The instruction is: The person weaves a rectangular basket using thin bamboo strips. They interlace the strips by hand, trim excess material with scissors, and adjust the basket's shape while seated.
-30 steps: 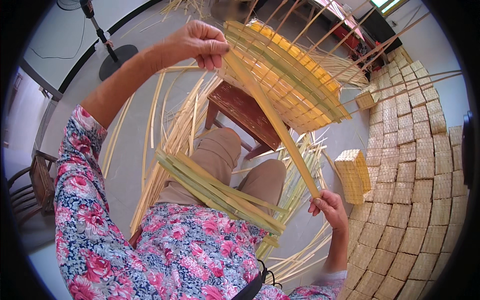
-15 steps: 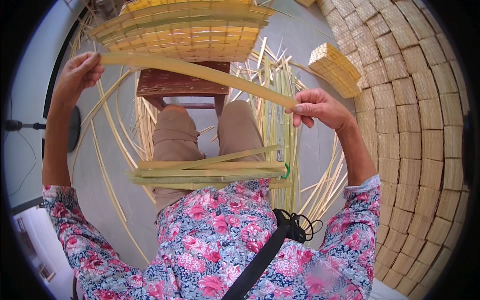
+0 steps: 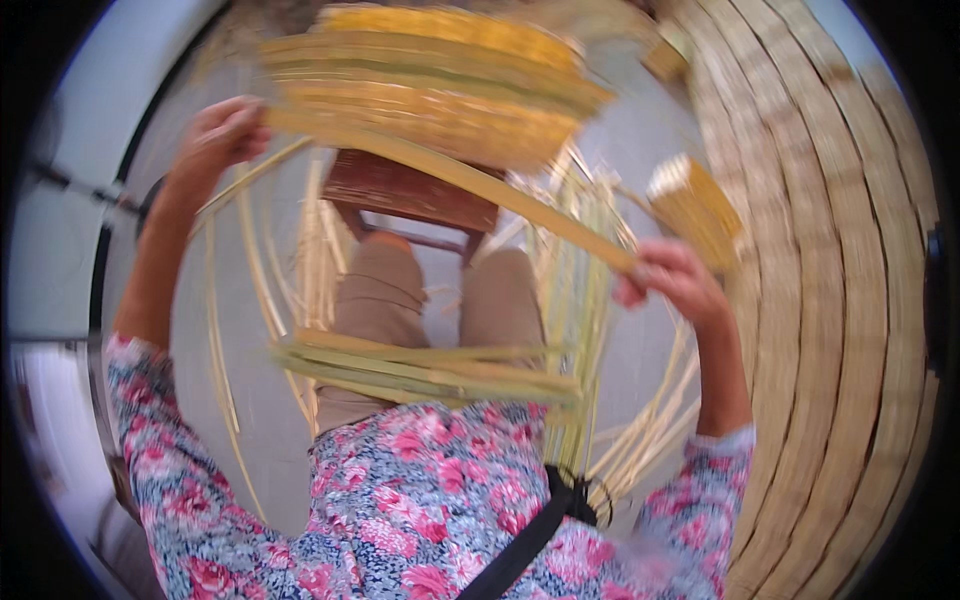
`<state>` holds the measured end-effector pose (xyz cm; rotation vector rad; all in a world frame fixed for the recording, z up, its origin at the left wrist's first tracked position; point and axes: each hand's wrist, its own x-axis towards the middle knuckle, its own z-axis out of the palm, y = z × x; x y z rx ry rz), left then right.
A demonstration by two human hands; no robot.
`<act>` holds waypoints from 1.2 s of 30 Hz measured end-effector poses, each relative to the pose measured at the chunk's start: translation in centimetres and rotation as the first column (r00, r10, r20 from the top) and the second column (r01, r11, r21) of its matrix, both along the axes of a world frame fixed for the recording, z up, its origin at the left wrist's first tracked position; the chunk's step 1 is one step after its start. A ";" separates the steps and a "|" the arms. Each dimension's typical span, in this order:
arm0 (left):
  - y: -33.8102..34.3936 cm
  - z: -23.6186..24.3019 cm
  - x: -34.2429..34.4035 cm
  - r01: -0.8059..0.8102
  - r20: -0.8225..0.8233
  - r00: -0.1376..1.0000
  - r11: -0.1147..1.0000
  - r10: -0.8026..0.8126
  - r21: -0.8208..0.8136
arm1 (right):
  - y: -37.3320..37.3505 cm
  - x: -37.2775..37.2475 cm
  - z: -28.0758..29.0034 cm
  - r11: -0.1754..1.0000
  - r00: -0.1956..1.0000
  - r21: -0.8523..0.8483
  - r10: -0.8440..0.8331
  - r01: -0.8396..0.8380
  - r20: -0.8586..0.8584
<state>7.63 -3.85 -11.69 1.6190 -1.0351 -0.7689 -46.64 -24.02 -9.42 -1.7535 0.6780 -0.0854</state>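
Note:
A long, flat bamboo strip (image 3: pixel 470 178) is stretched between my two hands, slanting down from left to right. My left hand (image 3: pixel 226 134) pinches its left end, close to the left edge of a woven yellow bamboo piece (image 3: pixel 430 85). At the strip's other end, my right hand (image 3: pixel 672 278) grips it with closed fingers, blurred by motion. The woven piece sits on a dark red wooden stool (image 3: pixel 410 190) in front of my knees. Across my lap lies a bundle of pale and greenish bamboo strips (image 3: pixel 430 372).
Loose bamboo strips (image 3: pixel 570 220) lie on the grey floor around the stool and my legs. A small woven block (image 3: pixel 698 208) stands on the right, beside a tall wall of stacked woven pieces (image 3: pixel 830 300). A black strap (image 3: pixel 530 545) crosses my floral shirt.
The whole view has shifted and tilted, so the stool and woven piece appear farther right and lower. Both hands still hold the strip; my right hand is lower in the view.

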 end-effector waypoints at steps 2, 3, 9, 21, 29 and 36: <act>-0.7 0.5 -0.7 0.035 -0.019 0.999 0.997 -0.036 -0.062 | 1.4 -0.3 0.7 0.993 0.995 -0.063 -0.101 0.101 0.003; -0.5 1.4 -0.9 0.055 -0.022 0.998 0.997 -0.057 -0.057 | 1.3 -0.7 0.1 0.991 0.991 -0.037 -0.128 0.130 0.035; 0.2 2.7 -3.7 0.093 -0.138 0.982 0.969 -0.127 -0.227 | 1.8 -2.0 -1.0 0.962 0.962 0.019 -0.272 0.271 0.041; -0.2 2.4 -5.4 0.014 -0.155 0.984 0.907 -0.087 -0.421 | 2.5 -3.2 -3.7 0.950 0.969 0.208 -0.245 0.232 0.041; -0.1 2.6 -5.1 0.010 -0.045 0.998 0.900 -0.033 -0.435 | 4.0 -1.6 -3.4 0.970 0.979 0.136 -0.199 0.204 -0.047; -0.9 5.1 -3.9 -0.010 0.034 0.999 0.860 0.032 -0.510 | 5.2 1.1 -2.7 0.859 0.987 -0.486 -0.152 0.159 0.053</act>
